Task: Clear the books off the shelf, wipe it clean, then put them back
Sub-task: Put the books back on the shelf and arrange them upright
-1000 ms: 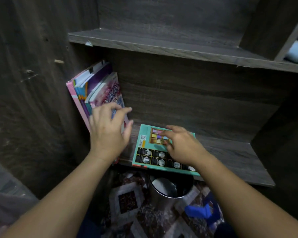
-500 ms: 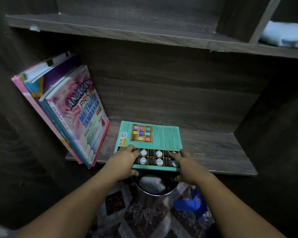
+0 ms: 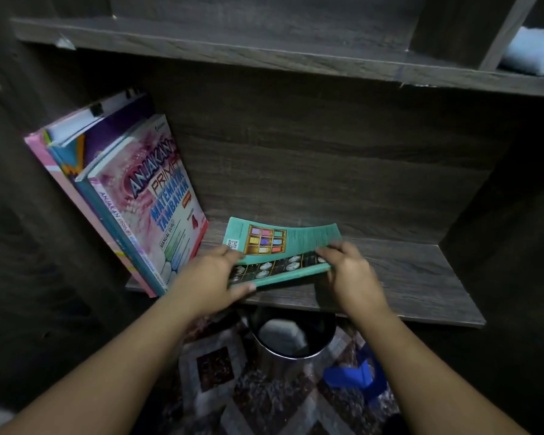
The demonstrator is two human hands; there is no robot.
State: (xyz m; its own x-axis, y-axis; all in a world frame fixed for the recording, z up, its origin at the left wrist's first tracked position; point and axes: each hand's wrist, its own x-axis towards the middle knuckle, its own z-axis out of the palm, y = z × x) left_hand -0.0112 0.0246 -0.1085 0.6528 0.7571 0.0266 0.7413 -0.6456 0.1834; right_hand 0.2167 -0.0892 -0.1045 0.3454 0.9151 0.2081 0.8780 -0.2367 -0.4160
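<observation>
At 6 o'clock, nearest, a dark round bin [image 3: 292, 337] stands on the patterned floor, with a blue object [image 3: 352, 375] just beside it at 4 o'clock. Above them the left hand [image 3: 208, 277] pinches the teal book [image 3: 280, 246] at its near left corner, thumb under the edge and fingers on the cover. The right hand [image 3: 349, 274] curls over the near right corner. The teal book sits at the front of the shelf [image 3: 405, 287], long axis running 9 to 3 o'clock, near edge raised, cover bowed. At 9 o'clock the leaning books [image 3: 145, 202] tilt left against the side wall. Farther, at 1 o'clock, a pale blue cloth [image 3: 534, 54] lies on the upper shelf [image 3: 264, 58].
</observation>
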